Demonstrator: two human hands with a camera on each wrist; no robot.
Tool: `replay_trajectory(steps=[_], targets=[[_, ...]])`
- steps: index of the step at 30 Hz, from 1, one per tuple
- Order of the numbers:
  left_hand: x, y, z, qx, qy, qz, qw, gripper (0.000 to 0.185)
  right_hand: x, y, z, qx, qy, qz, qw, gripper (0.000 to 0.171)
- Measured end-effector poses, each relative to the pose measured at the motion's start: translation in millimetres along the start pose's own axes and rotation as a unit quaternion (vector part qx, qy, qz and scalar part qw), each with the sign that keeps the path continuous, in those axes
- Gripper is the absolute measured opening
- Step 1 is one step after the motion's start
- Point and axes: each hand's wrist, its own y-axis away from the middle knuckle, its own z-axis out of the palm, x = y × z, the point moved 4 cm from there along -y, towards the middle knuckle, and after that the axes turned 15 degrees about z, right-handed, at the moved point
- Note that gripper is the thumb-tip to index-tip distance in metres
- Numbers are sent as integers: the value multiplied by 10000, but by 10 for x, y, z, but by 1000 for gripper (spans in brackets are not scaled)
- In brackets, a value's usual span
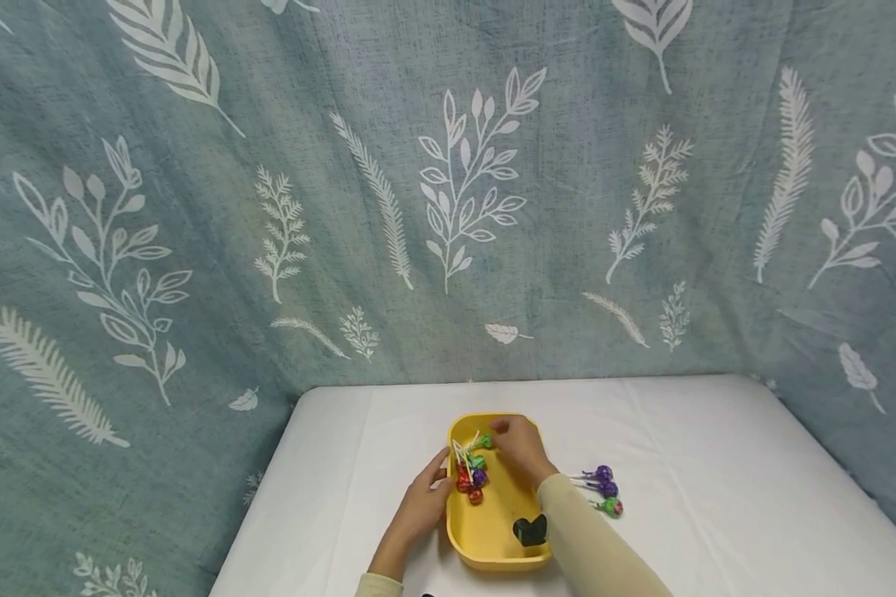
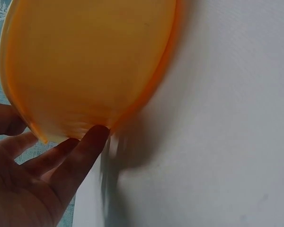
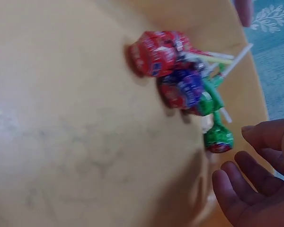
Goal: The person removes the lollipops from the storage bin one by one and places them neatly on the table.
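Yellow plastic tray (image 1: 493, 543), one in number, lies on a white table (image 1: 717, 497) before a leaf-printed grey-green cloth (image 1: 448, 166). Inside the tray, a cluster of lollipops (image 1: 472, 477) rests by the left wall; the right wrist view shows at least five heads: two red, one purple, two green, the count uncertain where they overlap. Three more lollipops (image 1: 605, 489), two purple and one green, lie on the table just right of the tray. One small black object (image 1: 530, 531) sits in the tray's near right corner. Left hand (image 1: 421, 506) touches the tray's outer left wall, its grip apart with straight fingers (image 2: 83, 149). Right hand (image 1: 518, 448) is over the tray's far end beside the cluster, fingers (image 3: 248, 187) loosely parted, holding nothing.
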Motion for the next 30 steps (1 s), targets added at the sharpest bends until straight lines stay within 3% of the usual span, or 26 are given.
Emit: replay_trajectory(steps=[7, 14, 30], targets=[[17, 14, 10, -11, 54, 116, 9999, 54, 100, -18, 98, 84, -28, -241, 9997, 13], [36, 15, -1, 18, 13, 65, 10000, 53, 57, 2, 118, 138, -94, -42, 9999, 17], [46, 17, -18, 22, 100, 82, 9999, 54, 38, -1, 119, 388, 304, -128, 9987, 10]])
